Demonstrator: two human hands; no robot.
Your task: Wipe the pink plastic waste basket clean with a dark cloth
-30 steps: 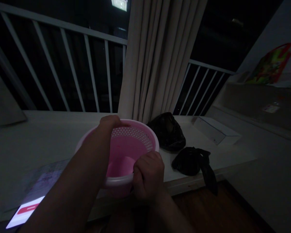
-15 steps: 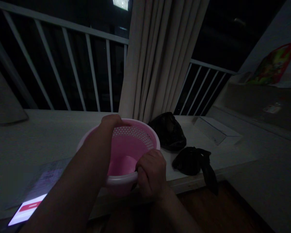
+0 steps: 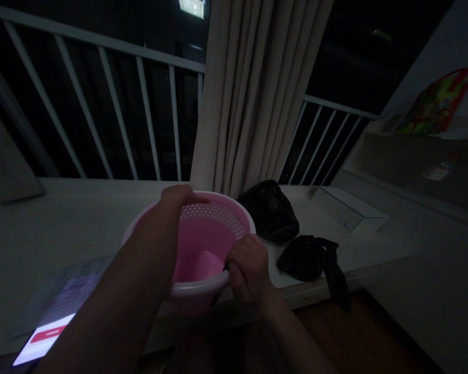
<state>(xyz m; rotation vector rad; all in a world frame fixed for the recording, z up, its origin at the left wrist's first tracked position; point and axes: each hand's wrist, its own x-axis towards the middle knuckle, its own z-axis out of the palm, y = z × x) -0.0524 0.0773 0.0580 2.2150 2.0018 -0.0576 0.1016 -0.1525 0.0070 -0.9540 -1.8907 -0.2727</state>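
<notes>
Presently the round pink basket [image 3: 197,289] lies, mouth up, between my left hand [image 3: 177,196], at its far rim, finger closure unclear, and my right hand [image 3: 249,266], clenched on the near-right rim.

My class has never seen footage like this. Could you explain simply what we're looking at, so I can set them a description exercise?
There is no machine here, only a person's two bare hands. The camera is worn on the head, looking forward and down, so the arms reach in from below.

The right hand is closed on the near rim of a pink basket. The left hand reaches across to the far rim; its fingers are mostly hidden.

On the pale ledge, right of the basket, are two black bags and a white box. At lower left, a lit screen glows. Behind hangs a curtain. The room is dim, so small details are unclear.
</notes>
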